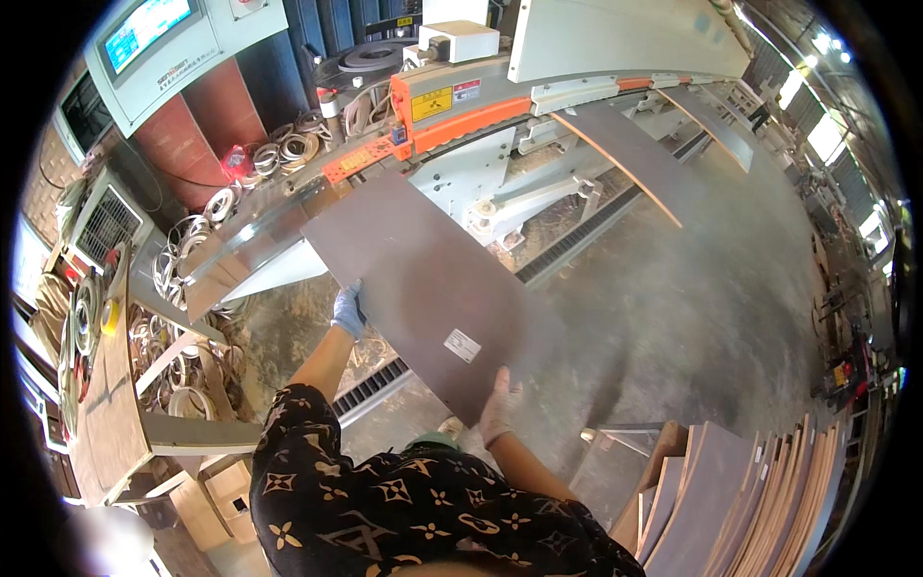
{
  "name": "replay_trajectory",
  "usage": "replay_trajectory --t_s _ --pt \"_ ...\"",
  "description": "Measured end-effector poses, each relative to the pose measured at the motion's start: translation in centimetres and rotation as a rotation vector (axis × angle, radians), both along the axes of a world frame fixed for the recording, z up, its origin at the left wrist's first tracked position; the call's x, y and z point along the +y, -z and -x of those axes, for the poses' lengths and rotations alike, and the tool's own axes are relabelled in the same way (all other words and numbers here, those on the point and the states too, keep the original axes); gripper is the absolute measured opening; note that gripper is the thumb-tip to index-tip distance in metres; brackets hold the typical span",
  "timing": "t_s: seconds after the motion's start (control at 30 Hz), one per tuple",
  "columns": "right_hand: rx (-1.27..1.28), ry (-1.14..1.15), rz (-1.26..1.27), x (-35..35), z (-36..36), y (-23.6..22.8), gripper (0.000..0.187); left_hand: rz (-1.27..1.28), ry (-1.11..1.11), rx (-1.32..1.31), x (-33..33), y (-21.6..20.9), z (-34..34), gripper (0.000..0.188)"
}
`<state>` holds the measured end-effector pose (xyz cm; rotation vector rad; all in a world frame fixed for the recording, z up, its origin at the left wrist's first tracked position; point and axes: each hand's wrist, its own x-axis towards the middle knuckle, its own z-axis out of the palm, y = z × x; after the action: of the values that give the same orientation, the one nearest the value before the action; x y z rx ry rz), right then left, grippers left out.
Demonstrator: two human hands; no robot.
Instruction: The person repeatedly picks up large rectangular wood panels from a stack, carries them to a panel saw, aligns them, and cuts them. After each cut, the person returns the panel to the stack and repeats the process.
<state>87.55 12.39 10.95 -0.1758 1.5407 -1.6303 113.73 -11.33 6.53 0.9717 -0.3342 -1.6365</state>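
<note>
A long grey-brown panel [423, 260] with a small white label [462, 345] stretches from in front of me toward the machine. My left hand [348, 310], in a pale glove, grips its left long edge. My right hand [500, 409], also gloved, holds the panel near its close right corner, thumb on the edge. Both hands' undersides are hidden. The panel's far end lies by the orange edge of the edge-banding machine [461, 96]; I cannot tell whether it rests on the machine's table there.
Two more panels, a nearer one [625, 159] and a farther one [711, 125], lie along the machine. A stack of boards [760, 490] stands at lower right. Rolls of edge banding [192, 365] and a wooden table [111, 404] are on the left. A roller track [577, 236] crosses the floor.
</note>
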Motion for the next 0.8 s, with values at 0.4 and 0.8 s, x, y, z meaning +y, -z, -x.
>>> replay_trajectory --t_s 0.4,0.8 --pt "0.107 0.110 -0.153 -10.9 -7.0 3.0 0.081 -0.072 0.037 0.088 -7.8 -1.1 0.0 0.036" --pt "-0.277 -0.062 -0.153 -15.1 1.7 -1.7 0.080 -0.179 0.509 -0.014 -13.0 -4.3 10.9 0.052"
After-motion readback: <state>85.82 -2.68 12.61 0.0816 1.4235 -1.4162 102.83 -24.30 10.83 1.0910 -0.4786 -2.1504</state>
